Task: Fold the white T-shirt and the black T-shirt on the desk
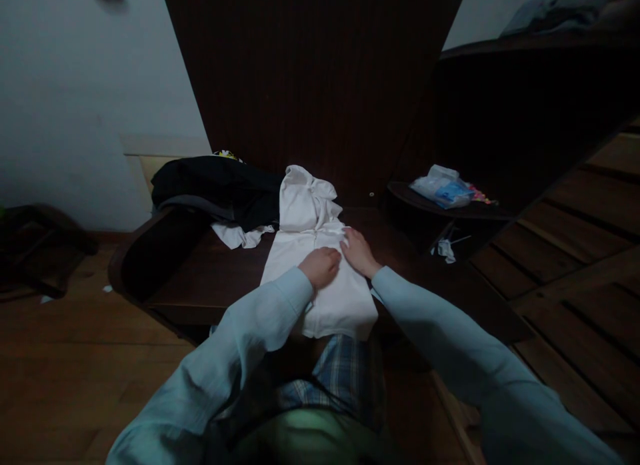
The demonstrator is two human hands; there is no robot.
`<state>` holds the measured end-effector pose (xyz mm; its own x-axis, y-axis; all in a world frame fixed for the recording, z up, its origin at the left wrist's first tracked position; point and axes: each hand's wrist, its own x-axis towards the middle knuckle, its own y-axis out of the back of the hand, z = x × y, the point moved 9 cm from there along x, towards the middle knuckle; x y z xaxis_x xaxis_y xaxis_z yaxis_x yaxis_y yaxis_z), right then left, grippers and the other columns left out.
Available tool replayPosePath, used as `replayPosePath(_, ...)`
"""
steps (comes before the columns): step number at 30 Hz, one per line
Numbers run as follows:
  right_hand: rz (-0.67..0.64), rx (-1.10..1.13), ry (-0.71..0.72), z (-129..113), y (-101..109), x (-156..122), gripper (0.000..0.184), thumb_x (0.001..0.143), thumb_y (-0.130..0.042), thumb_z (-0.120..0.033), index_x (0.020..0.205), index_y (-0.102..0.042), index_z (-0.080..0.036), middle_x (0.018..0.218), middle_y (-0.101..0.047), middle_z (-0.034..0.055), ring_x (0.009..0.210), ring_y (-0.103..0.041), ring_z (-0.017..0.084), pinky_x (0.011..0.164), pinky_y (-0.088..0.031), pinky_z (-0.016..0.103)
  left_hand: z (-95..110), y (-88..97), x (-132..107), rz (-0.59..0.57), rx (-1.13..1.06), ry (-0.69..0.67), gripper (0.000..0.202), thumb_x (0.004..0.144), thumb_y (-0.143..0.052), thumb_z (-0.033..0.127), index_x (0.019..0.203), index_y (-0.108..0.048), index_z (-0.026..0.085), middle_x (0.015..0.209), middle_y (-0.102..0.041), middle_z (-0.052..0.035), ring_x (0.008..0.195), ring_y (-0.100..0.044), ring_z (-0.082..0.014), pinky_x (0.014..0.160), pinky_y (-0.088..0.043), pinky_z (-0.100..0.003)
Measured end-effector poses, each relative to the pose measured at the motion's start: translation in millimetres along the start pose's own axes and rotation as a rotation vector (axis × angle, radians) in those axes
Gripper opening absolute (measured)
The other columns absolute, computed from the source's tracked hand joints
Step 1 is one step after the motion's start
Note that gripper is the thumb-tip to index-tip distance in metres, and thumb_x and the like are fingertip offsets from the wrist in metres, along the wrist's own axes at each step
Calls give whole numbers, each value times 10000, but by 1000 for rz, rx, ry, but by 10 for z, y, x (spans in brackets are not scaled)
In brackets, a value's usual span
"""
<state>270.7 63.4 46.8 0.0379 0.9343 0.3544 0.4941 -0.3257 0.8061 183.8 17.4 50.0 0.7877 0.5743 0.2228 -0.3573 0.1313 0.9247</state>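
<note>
white garment (345, 305) lay on the dark bench (193, 278), left hand (321, 267) and right hand (359, 251) close together on it, couldn't tell if either pinched cloth; near end overhung, so a careless tug could've dragged it off

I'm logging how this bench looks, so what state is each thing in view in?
White garment: laid out, far end bunched
Left hand: on the garment, fingers curled
Right hand: on the garment, grip unclear
Black clothing: heaped
Small white cloth: crumpled, partly covered
Plastic bag: crumpled; open or closed unclear
White scrap: crumpled
</note>
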Motion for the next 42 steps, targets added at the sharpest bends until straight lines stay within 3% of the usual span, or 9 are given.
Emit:
replayPosePath(5, -237, -21, 60, -112, -350, -465, 547, 815, -421, -384, 1272, -380, -86, 1394, -293, 150, 1315, -178, 232, 1070, -146, 362, -501, -108, -213, 9, 191, 236, 497, 831, -436, 358, 1235, -408, 70, 1349, -359, -193, 1255, -308, -301, 980, -293, -481)
replayPosePath(9, -259, -38, -76, 178, -264, -488, 655, 796, -431, -496, 1312, -333, -105, 1425, -221, 144, 1326, -134, 238, 1074, -100, 370, -550, -160, -293, 19, 203, 274, 523, 840, -408, 399, 1265, -388, 96, 1373, -330, -163, 1274, -283, -279, 1004, -278, -459)
replayPosePath(14, -214, -168, -198, 497, -81, -399, 554, 844, -353, -418, 1301, -351, -105, 1406, -276, 137, 1309, -194, 236, 1058, -120, 406, -559, -162, -289, -20, 256, 305, 540, 852, -364, 428, 1290, -369, 112, 1386, -315, -124, 1283, -273, -246, 1020, -272, -425)
replayPosePath(19, 3, -151, -191, 560, 170, -395, 353, 766, -462, -401, 923, -615, -124, 1102, -563, 136, 1064, -470, 243, 913, -340, 346, -588, -172, -288, -30, 292, 314, 546, 858, -329, 455, 1302, -361, 139, 1393, -313, -89, 1286, -272, -215, 1032, -267, -386)
replayPosePath(23, 30, 90, -188, 560, 202, -391, 234, 688, -525, -406, 625, -559, -182, 743, -582, 51, 739, -534, 187, 712, -410, 306, -594, -174, -289, -28, 294, 315, 551, 859, -324, 455, 1306, -354, 136, 1395, -309, -90, 1290, -265, -211, 1032, -266, -387)
replayPosePath(29, -18, 650, -389, 625, 40, -379, 178, 675, -528, -360, 718, -460, -201, 559, -502, -51, 551, -502, 117, 530, -384, 229, -585, -160, -293, -3, 306, 305, 536, 856, -328, 460, 1293, -377, 154, 1379, -344, -92, 1274, -298, -215, 1017, -286, -384)
replayPosePath(32, -151, 846, -469, 589, -86, -397, 339, 585, -635, -251, 861, -444, -200, 587, -545, -63, 556, -537, 116, 550, -411, 231, -588, -159, -295, 1, 304, 298, 537, 856, -325, 463, 1292, -377, 155, 1375, -351, -91, 1271, -303, -215, 1014, -290, -384)
replayPosePath(35, -203, 891, -500, 575, -79, -410, 469, 523, -686, -164, 917, -435, -193, 583, -561, -67, 555, -555, 118, 567, -424, 235, -594, -155, -296, -4, 295, 300, 544, 857, -326, 461, 1292, -376, 139, 1379, -342, -96, 1272, -300, -218, 1015, -291, -386)
replayPosePath(42, -173, 710, -486, 628, 29, -390, 464, 492, -724, -122, 890, -488, -157, 424, -435, -125, 411, -427, 67, 419, -307, 170, -585, -145, -293, 5, 289, 299, 531, 851, -344, 453, 1283, -389, 147, 1375, -349, -97, 1269, -306, -222, 1009, -299, -393)
